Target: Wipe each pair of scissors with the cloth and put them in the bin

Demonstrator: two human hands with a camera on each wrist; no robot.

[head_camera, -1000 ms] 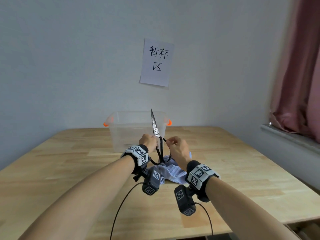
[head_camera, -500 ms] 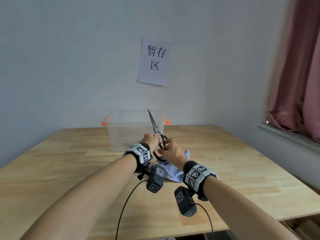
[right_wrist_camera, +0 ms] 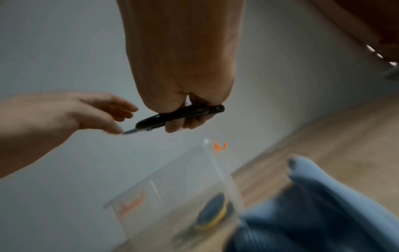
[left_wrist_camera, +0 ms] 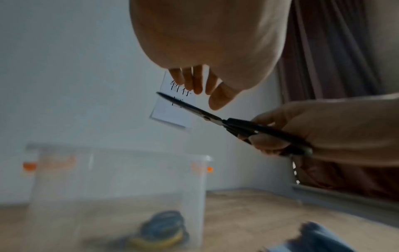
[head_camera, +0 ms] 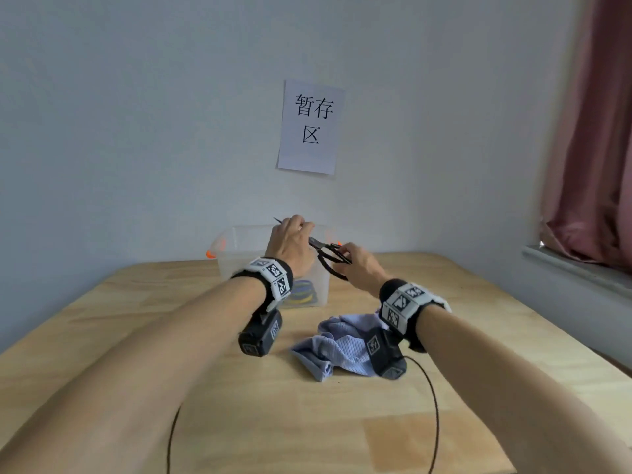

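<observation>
Black-handled scissors (head_camera: 325,251) hang in the air over the right part of the clear bin (head_camera: 239,261), blades together and pointing up to the left. My right hand (head_camera: 359,268) grips the handles (right_wrist_camera: 172,117). My left hand (head_camera: 290,244) is at the blade, with relaxed fingers (left_wrist_camera: 194,80) just above it; whether they touch the metal is unclear. The blue-white cloth (head_camera: 338,347) lies crumpled on the table under my right wrist. Another pair of scissors with blue and yellow handles (head_camera: 302,292) lies inside the bin.
The bin with orange latches stands at the back of the wooden table (head_camera: 136,336), against the wall. A paper sign (head_camera: 311,128) hangs above it. A window ledge and pink curtain (head_camera: 595,131) are at the right. Wrist cables trail over the near table.
The scissors stood upright above the cloth with both hands at the handles. They now tilt left over the bin; both hands rose and went forward, and the left hand moved to the blade.
</observation>
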